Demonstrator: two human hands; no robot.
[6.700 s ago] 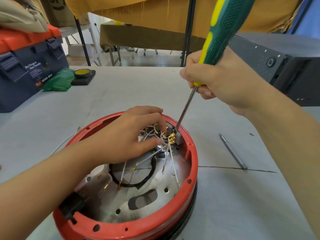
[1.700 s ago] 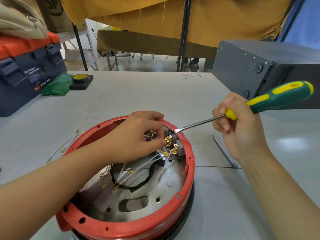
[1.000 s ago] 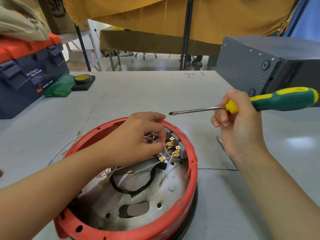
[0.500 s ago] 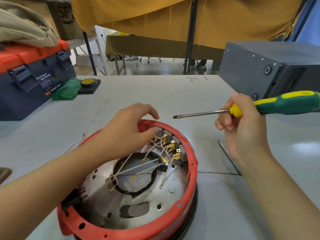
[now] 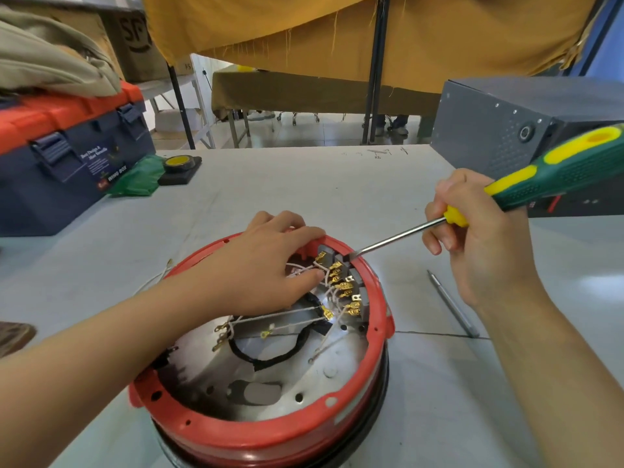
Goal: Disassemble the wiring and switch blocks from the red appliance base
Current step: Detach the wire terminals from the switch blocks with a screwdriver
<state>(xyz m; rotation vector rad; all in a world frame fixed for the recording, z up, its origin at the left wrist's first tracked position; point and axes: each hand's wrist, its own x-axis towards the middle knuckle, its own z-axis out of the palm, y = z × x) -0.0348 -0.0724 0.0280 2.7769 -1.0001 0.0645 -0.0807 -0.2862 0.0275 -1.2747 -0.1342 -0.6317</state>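
To free the switch blocks (image 5: 341, 265) I should lever gently, with the screwdriver (image 5: 472, 211) tip wedged between block and rim, so the plastic does not crack. The red base (image 5: 263, 437) sits on the table right under my hands, with the blocks and white wires (image 5: 290, 315) along the inside of its far rim. My right hand (image 5: 479, 251) is curled round the screwdriver. My left hand (image 5: 256, 275) lies flat and relaxed on that far rim, fingers straight, thumb touching the wires.
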